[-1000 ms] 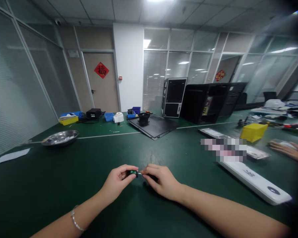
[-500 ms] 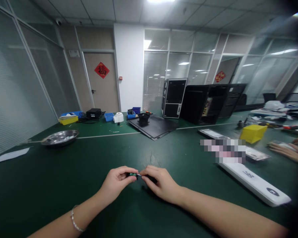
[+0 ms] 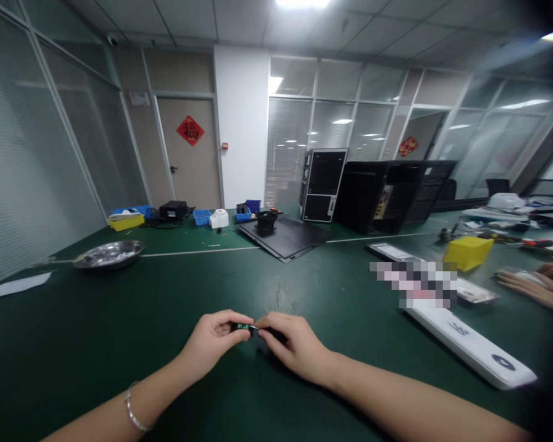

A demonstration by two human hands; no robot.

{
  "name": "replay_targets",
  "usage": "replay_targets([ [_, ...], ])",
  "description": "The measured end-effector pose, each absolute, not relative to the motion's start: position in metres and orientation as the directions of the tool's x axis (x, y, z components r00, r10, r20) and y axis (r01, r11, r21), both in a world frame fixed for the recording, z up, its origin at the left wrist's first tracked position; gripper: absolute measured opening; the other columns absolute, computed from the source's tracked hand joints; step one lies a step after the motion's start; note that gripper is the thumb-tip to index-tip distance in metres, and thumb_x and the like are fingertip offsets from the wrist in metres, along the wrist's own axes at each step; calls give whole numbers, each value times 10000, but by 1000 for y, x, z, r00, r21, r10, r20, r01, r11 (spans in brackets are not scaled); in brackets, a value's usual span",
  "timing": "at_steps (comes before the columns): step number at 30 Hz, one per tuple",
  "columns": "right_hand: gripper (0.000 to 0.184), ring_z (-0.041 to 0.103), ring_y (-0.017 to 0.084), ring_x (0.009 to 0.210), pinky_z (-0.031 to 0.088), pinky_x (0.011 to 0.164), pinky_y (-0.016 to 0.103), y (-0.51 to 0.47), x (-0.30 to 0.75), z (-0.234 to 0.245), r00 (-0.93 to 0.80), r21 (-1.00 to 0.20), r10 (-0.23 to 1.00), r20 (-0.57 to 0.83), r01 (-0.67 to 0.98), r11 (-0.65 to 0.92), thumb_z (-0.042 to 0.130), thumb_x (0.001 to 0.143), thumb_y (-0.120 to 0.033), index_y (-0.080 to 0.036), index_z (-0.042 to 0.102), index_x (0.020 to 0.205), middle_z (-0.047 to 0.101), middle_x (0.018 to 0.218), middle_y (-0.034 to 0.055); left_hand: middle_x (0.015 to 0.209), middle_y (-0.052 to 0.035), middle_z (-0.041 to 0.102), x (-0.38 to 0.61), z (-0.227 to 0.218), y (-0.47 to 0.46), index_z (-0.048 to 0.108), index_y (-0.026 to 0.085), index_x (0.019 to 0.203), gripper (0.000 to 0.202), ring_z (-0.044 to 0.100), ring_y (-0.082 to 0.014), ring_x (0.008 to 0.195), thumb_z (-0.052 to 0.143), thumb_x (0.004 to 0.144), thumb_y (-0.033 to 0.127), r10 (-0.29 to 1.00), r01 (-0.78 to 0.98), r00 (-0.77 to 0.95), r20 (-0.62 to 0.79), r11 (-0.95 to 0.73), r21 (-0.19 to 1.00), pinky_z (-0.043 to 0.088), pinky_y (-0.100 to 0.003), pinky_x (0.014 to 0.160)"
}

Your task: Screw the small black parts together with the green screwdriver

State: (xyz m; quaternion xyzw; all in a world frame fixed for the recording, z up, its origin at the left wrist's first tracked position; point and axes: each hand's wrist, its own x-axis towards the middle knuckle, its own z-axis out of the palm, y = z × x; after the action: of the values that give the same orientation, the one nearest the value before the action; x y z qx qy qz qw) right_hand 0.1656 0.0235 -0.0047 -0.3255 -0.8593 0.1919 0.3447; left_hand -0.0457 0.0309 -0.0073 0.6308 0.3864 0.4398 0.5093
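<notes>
My left hand (image 3: 212, 341) pinches a small green circuit board (image 3: 243, 326) with dark parts between thumb and fingertips, just above the dark green table (image 3: 175, 294). Close against it on the right, my right hand (image 3: 297, 344) is closed with thumb and forefinger pressed together. A thin silvery tip (image 3: 254, 327) shows between these fingers and meets the board's right end. Fingers hide the rest of that thin piece, so its kind is unclear. A bracelet (image 3: 133, 408) circles my left wrist.
A metal bowl (image 3: 108, 255) stands at left. Behind are a black panel (image 3: 295, 239), a computer tower (image 3: 323, 184) and a black case (image 3: 368, 196). A long white device (image 3: 470, 347) and a yellow bin (image 3: 467, 253) lie right, near another person's hand (image 3: 534, 288).
Both my hands sit slightly further left in the view, and the board looks a little darker. Each grip is otherwise the same; the whole view has shifted slightly.
</notes>
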Motion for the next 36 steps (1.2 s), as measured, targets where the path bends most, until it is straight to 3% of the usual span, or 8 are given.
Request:
replay_targets([
  [3, 192, 666, 165, 841, 490, 751, 256, 23, 165, -5, -548, -546, 694, 467, 439, 714, 492, 951, -182, -197, 664, 1036, 718, 941, 44, 860, -72, 774, -46, -9, 30, 782, 154, 888, 186, 716, -228, 826, 771, 709, 203, 935, 63, 310, 172, -201, 978, 565, -346, 821],
  [7, 185, 670, 163, 834, 492, 751, 255, 23, 164, -7, -536, -554, 698, 475, 434, 710, 498, 946, -178, -199, 666, 1022, 723, 937, 41, 857, -72, 747, -45, -12, 29, 789, 165, 890, 155, 702, -223, 815, 751, 749, 217, 920, 159, 266, 286, -335, 929, 556, -320, 770],
  [13, 175, 669, 164, 809, 497, 739, 254, 23, 164, -5, -525, -582, 701, 482, 406, 704, 497, 948, -196, -202, 668, 987, 724, 908, 40, 863, -74, 774, -45, -9, 30, 778, 151, 894, 215, 711, -227, 804, 779, 690, 220, 944, 49, 301, 134, -155, 987, 566, -348, 785],
  [20, 167, 667, 157, 809, 495, 746, 249, 23, 162, -8, -507, -588, 721, 472, 429, 686, 503, 944, -189, -214, 661, 988, 720, 917, 30, 808, -53, 758, -43, -12, 31, 755, 160, 888, 198, 699, -219, 773, 759, 705, 236, 944, 32, 300, 136, -153, 988, 567, -343, 757],
  [25, 152, 654, 154, 796, 487, 742, 246, 23, 162, -8, -489, -584, 744, 455, 468, 664, 504, 940, -192, -216, 648, 982, 705, 908, 24, 955, -68, 749, -46, -15, 36, 745, 197, 955, 193, 687, -255, 942, 700, 781, 268, 946, 105, 222, 236, -264, 959, 532, -371, 891],
  [30, 144, 649, 155, 794, 483, 733, 246, 25, 162, -7, -525, -568, 736, 428, 478, 670, 502, 943, -198, -212, 638, 988, 704, 912, 25, 993, -78, 713, -48, -14, 35, 778, 224, 936, 176, 666, -258, 985, 627, 849, 250, 899, 176, 298, 321, -382, 907, 512, -374, 918],
  [36, 139, 647, 158, 756, 476, 690, 246, 24, 161, -6, -511, -550, 745, 430, 505, 664, 511, 947, -221, -210, 649, 956, 713, 885, 23, 1226, -92, 679, -47, -8, 29, 755, 236, 1089, 291, 618, -281, 1129, 579, 857, 246, 892, 82, 375, 251, -301, 950, 534, -385, 928],
])
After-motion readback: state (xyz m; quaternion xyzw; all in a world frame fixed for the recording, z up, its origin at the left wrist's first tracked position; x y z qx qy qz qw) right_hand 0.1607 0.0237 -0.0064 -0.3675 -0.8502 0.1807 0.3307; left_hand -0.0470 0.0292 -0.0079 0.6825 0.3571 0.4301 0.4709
